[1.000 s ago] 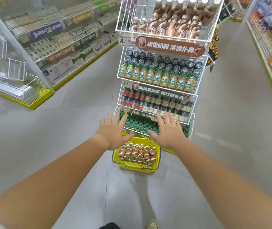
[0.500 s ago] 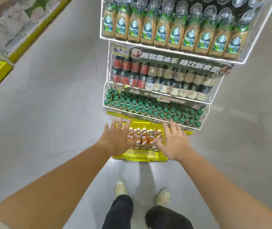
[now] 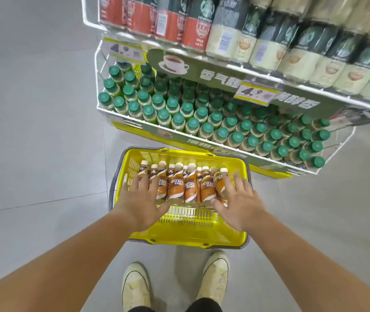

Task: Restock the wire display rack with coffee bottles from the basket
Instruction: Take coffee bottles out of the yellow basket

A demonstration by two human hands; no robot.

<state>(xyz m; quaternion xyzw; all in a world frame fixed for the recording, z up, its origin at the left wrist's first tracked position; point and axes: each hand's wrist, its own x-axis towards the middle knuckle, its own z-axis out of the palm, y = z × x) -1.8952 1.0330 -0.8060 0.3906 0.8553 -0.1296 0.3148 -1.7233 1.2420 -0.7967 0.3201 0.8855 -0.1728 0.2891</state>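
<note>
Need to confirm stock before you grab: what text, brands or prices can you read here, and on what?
"NESCAFE": brown coffee bottles in the yellow basket.
"4.9": yellow price tag on the wire rack.
Left price tag: blurred.
Green banner lettering and upper bottles' labels: unreadable.

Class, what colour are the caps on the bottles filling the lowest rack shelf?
Green caps, seen clearly in the head view.

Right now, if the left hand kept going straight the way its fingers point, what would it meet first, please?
Most likely the coffee bottles at the left end of the row in the yellow basket. The left hand is spread over them with fingers forward and down, though depth is unclear.
</note>
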